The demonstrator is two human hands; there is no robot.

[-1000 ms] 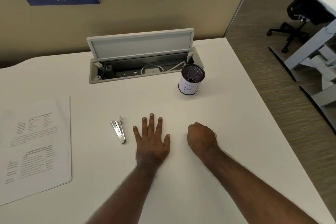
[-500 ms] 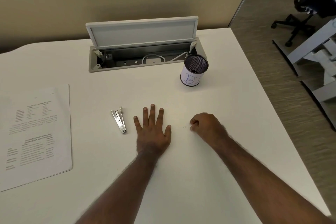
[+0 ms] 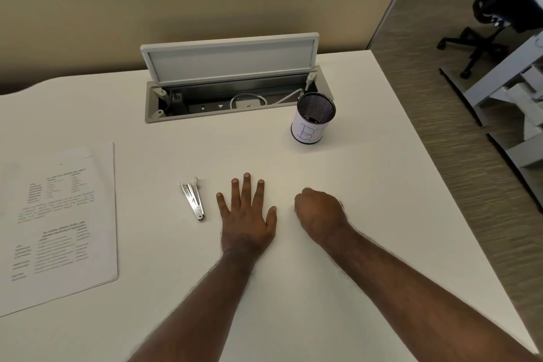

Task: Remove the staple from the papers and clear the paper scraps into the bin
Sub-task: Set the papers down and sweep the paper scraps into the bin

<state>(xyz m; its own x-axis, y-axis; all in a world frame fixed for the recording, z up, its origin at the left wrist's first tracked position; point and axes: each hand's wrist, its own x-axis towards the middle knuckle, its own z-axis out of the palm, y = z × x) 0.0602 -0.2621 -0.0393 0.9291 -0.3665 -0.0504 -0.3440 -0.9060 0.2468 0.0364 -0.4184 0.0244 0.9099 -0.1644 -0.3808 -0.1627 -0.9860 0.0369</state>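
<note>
Right hand [image 3: 320,211] seemingly curled tighter

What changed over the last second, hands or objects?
Only the right hand moved: half a second ago it sat turned with curled fingers showing by a tiny speck on the desk; now it is knuckles-up again, its grip hidden. The left hand stays flat. Staple remover, papers and mesh bin have not moved. Nothing visibly picked up or dropped.
</note>
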